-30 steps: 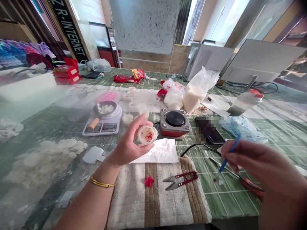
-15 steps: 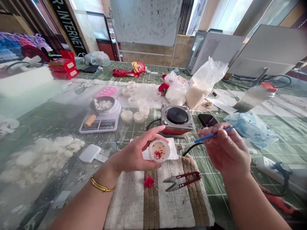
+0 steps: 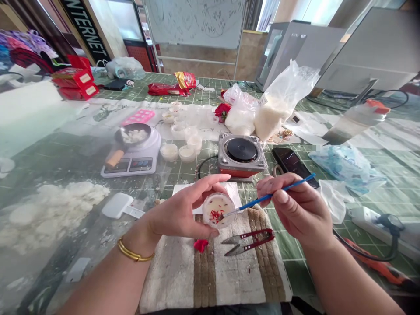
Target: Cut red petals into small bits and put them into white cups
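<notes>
My left hand (image 3: 187, 208) grips a small clear cup (image 3: 218, 203) of creamy white wax-like material, tilted toward me, with red petal bits on its surface. Between the thumb and fingers of my right hand (image 3: 292, 201) is a thin blue paintbrush (image 3: 262, 199). Its bristle tip touches the red bits inside the cup. Below the cup, a red petal piece (image 3: 201, 245) lies on a striped towel (image 3: 177, 271). Beside it rest red-handled thread snips (image 3: 249, 241), blades apart and pointing left.
Behind my hands stands a small hot plate (image 3: 242, 151). To the left are a kitchen scale (image 3: 142, 164) bearing a small pan (image 3: 134, 134), white flakes (image 3: 59, 203) and a white spatula (image 3: 118, 206). Several filled cups (image 3: 187, 153) stand mid-table. A phone (image 3: 292, 162) lies to the right.
My right hand has moved left and lowered the paintbrush, bringing its tip from outside the cup into it. My left hand still holds the cup. The whole view has shifted slightly.
</notes>
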`<state>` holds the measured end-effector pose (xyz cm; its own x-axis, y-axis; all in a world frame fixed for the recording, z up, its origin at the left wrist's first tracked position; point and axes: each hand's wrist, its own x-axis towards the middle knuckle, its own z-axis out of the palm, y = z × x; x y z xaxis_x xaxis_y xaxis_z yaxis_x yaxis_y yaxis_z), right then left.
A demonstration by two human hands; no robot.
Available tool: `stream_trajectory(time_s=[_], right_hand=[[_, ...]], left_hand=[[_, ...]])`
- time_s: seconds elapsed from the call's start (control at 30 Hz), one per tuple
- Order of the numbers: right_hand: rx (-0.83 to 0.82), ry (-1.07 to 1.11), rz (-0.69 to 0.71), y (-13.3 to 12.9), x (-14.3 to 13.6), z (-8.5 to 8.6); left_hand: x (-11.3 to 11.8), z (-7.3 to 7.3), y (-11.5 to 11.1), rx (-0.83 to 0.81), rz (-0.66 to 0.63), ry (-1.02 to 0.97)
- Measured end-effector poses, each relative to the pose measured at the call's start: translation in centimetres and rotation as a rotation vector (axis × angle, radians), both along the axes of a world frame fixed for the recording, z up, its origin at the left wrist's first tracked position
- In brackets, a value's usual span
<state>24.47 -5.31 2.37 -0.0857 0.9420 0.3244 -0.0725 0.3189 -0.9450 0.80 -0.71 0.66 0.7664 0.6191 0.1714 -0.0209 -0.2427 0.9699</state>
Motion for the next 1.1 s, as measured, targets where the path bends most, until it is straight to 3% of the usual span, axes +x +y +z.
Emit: stream_trajectory(time_s=[0.23,0.5,0.73,1.1], right_hand=[[0.015,0.06,-0.127,0.18,-0.24,-0.4],[0.002,-0.006,0.009,-0.06,-0.42,-0.22],[0.021,0.013,-0.121,0.05,-0.34,-0.65],[0.159,0.083,-0.194,0.4,-0.15,-0.43]], left_hand=[[-0.03,-0.07,-0.1,-0.028,-0.021,-0.012],[-0.01,0.08,-0.1,-0.023,-0.054,-0.011],[-0.2,0.05,-0.15,-0.05,-0.044,-0.033],[-0.38,-0.03,-0.08,-0.032,-0.02,-0.053]])
